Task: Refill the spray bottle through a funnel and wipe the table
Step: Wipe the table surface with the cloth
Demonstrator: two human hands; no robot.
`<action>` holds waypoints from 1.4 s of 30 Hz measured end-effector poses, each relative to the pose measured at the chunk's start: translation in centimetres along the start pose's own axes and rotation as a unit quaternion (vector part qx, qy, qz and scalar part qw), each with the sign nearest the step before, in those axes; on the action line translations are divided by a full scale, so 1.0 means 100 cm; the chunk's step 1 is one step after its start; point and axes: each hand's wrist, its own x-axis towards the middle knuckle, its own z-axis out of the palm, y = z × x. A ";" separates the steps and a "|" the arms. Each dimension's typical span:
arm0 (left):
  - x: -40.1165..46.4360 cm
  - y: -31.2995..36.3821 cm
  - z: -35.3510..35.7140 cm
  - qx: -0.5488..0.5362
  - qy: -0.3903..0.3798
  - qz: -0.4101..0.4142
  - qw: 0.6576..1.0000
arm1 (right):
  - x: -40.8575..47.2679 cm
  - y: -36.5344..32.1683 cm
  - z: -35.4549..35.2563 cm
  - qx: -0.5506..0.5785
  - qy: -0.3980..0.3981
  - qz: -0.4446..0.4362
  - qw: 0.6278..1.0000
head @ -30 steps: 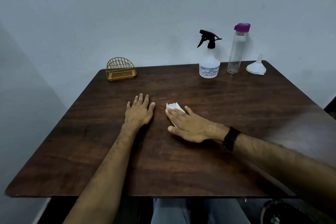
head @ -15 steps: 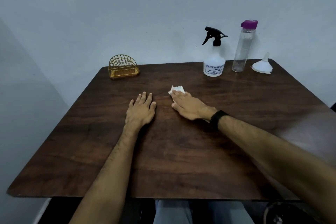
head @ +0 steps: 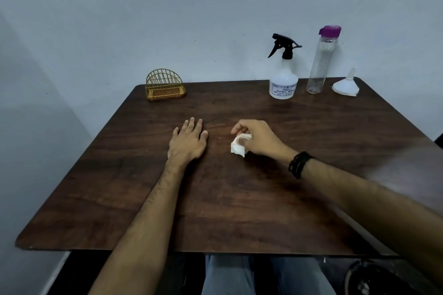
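A person sits at a dark wooden table (head: 239, 199) with both bare arms reaching out over it.

The left hand (head: 188, 142) lies flat on the table, palm down. Its fingers are straight and close together and point toward the wall. It holds nothing. The left arm runs straight back to the near edge of the table.

The right hand (head: 257, 137) is just to the right of the left hand, with a gap of bare wood between them. Its fingers are curled, and they pinch a small crumpled white tissue (head: 238, 146). The tissue hangs from the fingertips on the left side of the hand, down at the table top. I cannot tell if it touches the wood. A black band (head: 299, 164) sits on the right wrist. The right arm comes in at a slant from the lower right corner.

At the back of the table, by the wall, stands the spray bottle (head: 284, 79) with its black top on. Just right of it stands a tall clear bottle (head: 321, 64) with a purple cap. Right of that, a white funnel (head: 346, 86) sits with its wide end down and its spout pointing up. Far to the left, at the back edge, is a small gold wire rack (head: 165, 85).
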 end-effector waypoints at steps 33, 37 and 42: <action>0.002 -0.017 0.001 0.016 -0.007 0.014 1.000 | -0.053 -0.041 0.030 -0.084 -0.069 -0.185 0.977; 0.002 -0.019 0.002 0.003 0.011 -0.045 0.999 | 0.012 -0.015 0.018 -0.185 -0.006 -0.111 0.976; 0.000 -0.016 0.001 -0.004 0.031 -0.086 0.996 | 0.076 -0.009 0.050 -0.193 -0.023 -0.090 0.977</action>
